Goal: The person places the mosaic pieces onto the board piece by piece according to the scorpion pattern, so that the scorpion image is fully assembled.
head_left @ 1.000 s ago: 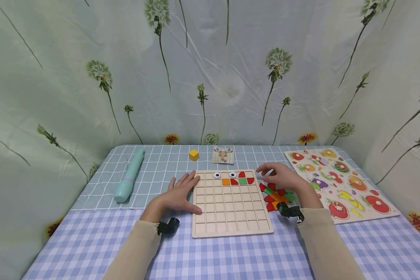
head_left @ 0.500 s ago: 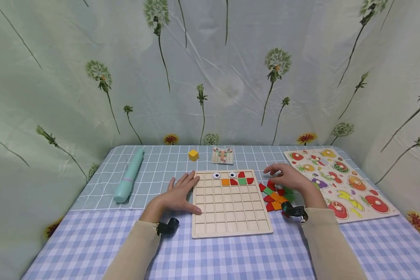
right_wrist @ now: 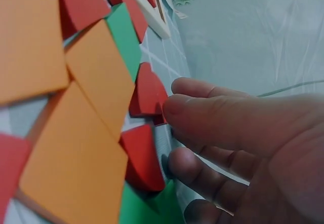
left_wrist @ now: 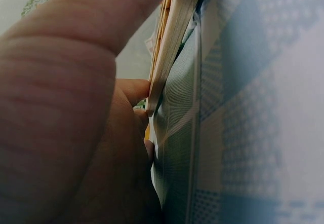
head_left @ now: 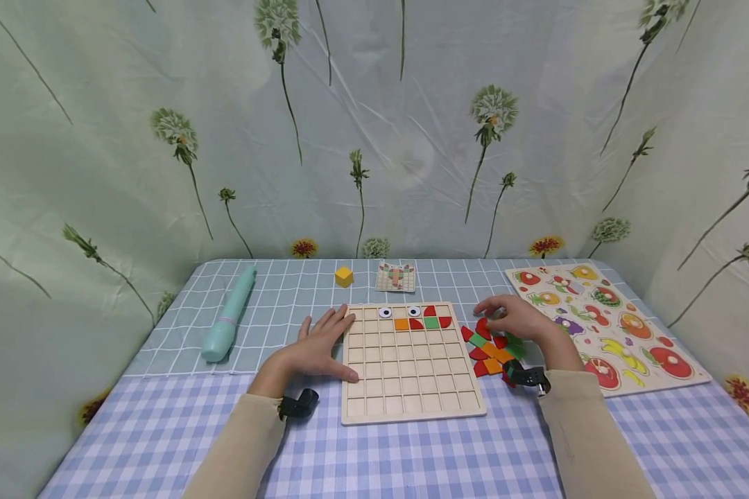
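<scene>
A wooden grid board point(head_left: 415, 374) lies flat on the cloth. Two eye pieces and several orange, red and green pieces sit in its far rows. My left hand point(head_left: 315, 351) rests along the board's left edge, fingers spread; the left wrist view shows fingers against the board's side point(left_wrist: 169, 46). Off the board's right side is a pile of coloured pieces point(head_left: 489, 351). My right hand point(head_left: 517, 320) hovers at its far side with loosely bent fingers. In the right wrist view its thumb tip point(right_wrist: 177, 105) is at a red rounded piece point(right_wrist: 148, 93); contact is unclear.
Behind the board are a small pattern card point(head_left: 396, 276) and a yellow block point(head_left: 344, 277). A mint-green cylinder-like object point(head_left: 227, 319) lies at the left. To the right is a fruit puzzle board point(head_left: 599, 326). A patterned curtain point(head_left: 406, 138) stands behind the table.
My right hand has moved right, from the board's far right corner to the pile, then lowered slightly toward the pieces. My left hand has stayed on the board's edge.
</scene>
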The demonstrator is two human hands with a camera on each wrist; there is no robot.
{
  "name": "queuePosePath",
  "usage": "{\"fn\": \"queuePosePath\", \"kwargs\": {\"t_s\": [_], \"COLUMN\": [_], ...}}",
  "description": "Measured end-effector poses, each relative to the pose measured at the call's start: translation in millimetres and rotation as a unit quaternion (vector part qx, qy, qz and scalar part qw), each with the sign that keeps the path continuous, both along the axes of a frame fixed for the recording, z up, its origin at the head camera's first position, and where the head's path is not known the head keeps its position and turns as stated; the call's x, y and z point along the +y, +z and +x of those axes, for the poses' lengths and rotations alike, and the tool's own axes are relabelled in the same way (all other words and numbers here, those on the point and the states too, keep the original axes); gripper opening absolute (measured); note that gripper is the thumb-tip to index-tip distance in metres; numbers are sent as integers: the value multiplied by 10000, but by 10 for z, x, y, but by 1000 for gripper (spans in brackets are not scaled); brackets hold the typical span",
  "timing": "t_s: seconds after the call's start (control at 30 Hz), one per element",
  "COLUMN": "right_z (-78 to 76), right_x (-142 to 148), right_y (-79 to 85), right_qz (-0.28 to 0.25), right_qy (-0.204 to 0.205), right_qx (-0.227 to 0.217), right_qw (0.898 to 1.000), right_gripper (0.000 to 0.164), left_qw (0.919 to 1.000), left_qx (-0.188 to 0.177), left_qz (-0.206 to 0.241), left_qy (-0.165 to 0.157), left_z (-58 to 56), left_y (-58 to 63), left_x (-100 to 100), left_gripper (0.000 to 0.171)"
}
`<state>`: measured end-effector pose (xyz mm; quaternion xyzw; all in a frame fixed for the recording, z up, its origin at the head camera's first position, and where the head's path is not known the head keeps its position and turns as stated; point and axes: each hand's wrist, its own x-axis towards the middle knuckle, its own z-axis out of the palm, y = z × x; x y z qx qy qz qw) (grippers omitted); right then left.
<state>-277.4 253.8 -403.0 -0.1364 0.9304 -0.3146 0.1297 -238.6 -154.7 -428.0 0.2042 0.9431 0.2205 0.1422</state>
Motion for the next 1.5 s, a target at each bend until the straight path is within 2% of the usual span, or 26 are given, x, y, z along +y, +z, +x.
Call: {"fn": "queuePosePath", "kwargs": {"t_s": [0.8, 1.2, 1.33, 1.5], "right_z": [-6, -18, -30, -40], "right_x": [2, 9, 13, 8], "right_y": [-27, -20, -38, -43], "right_qz": [-80, -174, -166, -19], "right_qy": [-225, -304, -324, -330], "right_qx": [-94, 38, 76, 198], "right_qw": [9997, 9994, 9993, 9993], "right_gripper": [18, 11, 11, 20], "left_qw": [10000, 10000, 10000, 10000], "left_qx": [25, 44, 25, 8], "left_qz": [-2, -22, -18, -19], "left_qy": [15, 42, 52, 56], "left_z": [-6, -4, 0, 4], "left_y": [-4, 7, 9, 9], "left_x": [-3, 13, 13, 8], "left_gripper": [120, 120, 121, 121]}}
